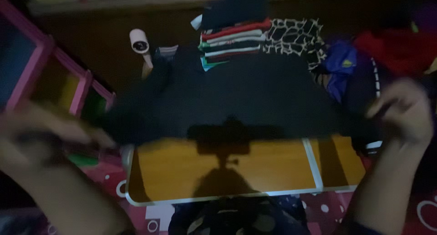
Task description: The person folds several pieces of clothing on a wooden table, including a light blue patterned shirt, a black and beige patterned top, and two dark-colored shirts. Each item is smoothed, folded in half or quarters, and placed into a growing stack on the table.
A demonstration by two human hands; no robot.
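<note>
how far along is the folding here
Done: a stack of folded clothes sits at the table's far edge. In hand: the left hand and right hand hold a black garment spread over the table, not yet folded. Left: a loose heap on the right, apparently unfolded.

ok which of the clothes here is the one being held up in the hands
The large black garment, stretched between the left hand and right hand above the wooden table. The others sit folded in the stack or heaped behind.
</note>
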